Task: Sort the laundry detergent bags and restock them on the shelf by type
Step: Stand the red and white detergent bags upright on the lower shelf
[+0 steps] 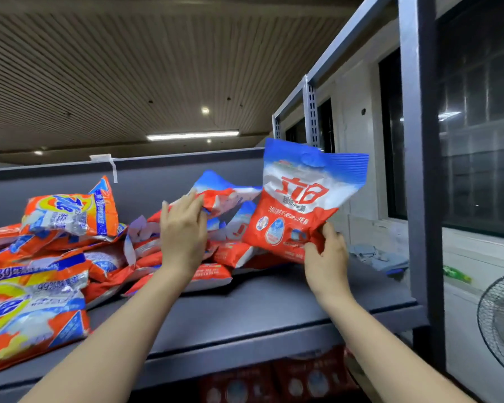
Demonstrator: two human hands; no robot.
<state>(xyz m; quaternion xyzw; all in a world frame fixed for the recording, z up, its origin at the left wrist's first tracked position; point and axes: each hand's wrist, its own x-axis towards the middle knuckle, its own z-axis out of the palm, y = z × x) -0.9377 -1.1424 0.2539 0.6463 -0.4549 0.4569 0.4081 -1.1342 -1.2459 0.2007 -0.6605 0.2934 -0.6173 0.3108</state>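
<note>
Sorting approx. half done: orange bags piled at shelf left, red-blue bags mid-shelf, jumbled. Right hand pinches upright red-blue bag; left hand rests flat on pile.

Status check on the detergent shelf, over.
Right hand pinching upright red-and-white detergent bag. Left hand resting on same-type pile. Orange bags heaped left. Nothing blocking.
</note>
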